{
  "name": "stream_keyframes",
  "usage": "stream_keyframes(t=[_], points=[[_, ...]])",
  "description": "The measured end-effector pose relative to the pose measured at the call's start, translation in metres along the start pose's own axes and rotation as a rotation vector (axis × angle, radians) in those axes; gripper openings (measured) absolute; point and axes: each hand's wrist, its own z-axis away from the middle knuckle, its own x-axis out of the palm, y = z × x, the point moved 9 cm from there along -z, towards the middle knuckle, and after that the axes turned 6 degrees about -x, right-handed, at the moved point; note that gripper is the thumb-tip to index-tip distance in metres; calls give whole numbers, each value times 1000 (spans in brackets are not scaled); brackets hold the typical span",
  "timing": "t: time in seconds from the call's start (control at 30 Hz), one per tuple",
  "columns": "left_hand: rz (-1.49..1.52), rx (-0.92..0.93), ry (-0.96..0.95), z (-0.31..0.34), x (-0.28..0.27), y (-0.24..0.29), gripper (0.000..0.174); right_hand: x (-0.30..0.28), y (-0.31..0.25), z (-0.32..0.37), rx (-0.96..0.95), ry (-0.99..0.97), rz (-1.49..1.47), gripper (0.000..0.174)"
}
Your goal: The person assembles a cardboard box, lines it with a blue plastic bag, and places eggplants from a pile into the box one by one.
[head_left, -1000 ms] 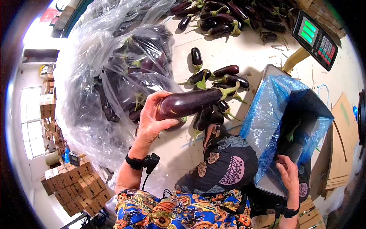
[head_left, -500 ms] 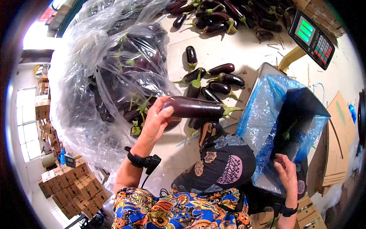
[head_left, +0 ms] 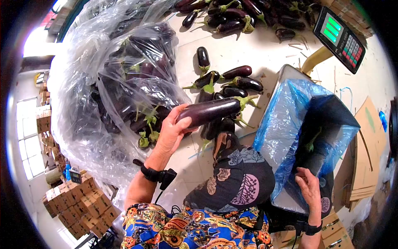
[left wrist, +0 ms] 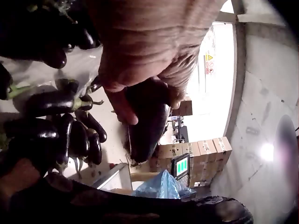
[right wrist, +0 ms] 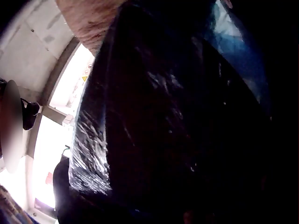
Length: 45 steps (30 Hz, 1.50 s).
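My left hand (head_left: 171, 129) grips a large dark purple eggplant (head_left: 211, 112) by its blunt end, the green stem pointing right, toward the scale. In the left wrist view, fingers and thumb lie on either side of that eggplant (left wrist: 147, 119). A box lined with a blue plastic bag (head_left: 273, 124) stands on the right, with an eggplant's green stem (head_left: 311, 143) showing in its dark inside. My right hand (head_left: 309, 187) rests at the box's near end, fingers loosely bent, no eggplant in them. In the right wrist view, dark plastic film (right wrist: 93, 158) hides most of that hand.
Loose eggplants (head_left: 240, 83) lie on the pale floor beyond the held one, with a bigger heap (head_left: 248, 16) at the back. A clear plastic bag of eggplants (head_left: 137, 74) fills the left. The scale display (head_left: 338, 39) rises behind the box; flat cardboard (head_left: 367, 153) lies right.
The held eggplant's stem end swung down to level, then tilted up again, while the left hand kept its grip. The right hand stayed at the box's near end.
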Motion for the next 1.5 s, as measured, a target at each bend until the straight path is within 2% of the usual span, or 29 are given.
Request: stream_keyframes(t=[0.17, 0.3, 0.43, 0.53, 0.63, 0.73, 0.83, 0.93, 0.97, 1.07, 1.1, 1.17, 1.23, 1.33, 1.37, 1.47, 1.5], points=[[-242, 154, -27, 21, 28, 31, 69, 1, -13, -4, -13, -22, 32, 31], [-599, 440, -81, 38, 50, 52, 75, -4, -29, -8, -38, 4, 29, 32], [-426, 489, -94, 50, 57, 56, 82, -5, -39, -8, -54, 0, 47, 32], [-412, 532, -96, 56, 56, 57, 91, -4, -52, -7, -47, 5, 26, 32], [-566, 702, -79, 64, 61, 72, 85, -2, -70, -7, -64, 28, -6, 32], [-531, 826, -67, 70, 65, 85, 68, 0, -86, -10, -86, 25, -34, 31], [-696, 912, -88, 78, 71, 87, 74, 2, -104, -17, -126, -22, 0, 30], [-743, 1047, -69, 91, 77, 92, 69, 9, -116, -27, -144, -54, -103, 30], [-683, 1103, -53, 96, 80, 96, 61, 13, -119, -33, -160, -99, -111, 32], [-686, 1201, -43, 106, 86, 96, 60, 33, -123, -53, -50, -198, -478, 38], [-724, 1200, -68, 106, 87, 92, 71, 34, -134, -61, -61, -215, -534, 41], [-662, 1157, -107, 108, 90, 93, 75, 42, -159, -78, -91, -255, -651, 47], [-654, 1114, -79, 105, 91, 93, 79, 49, -176, -93, -223, -238, -874, 53], [-494, 1008, -168, 97, 98, 99, 72, 51, -195, -112, -353, -231, -1174, 62], [-468, 881, -185, 89, 93, 94, 79, 49, -199, -116, -387, -239, -1269, 65], [-232, 518, -130, 63, 77, 70, 85, 50, -199, -125, -362, -270, -1339, 66], [-298, 412, -67, 57, 71, 64, 86, 53, -196, -128, -339, -253, -1365, 62]])
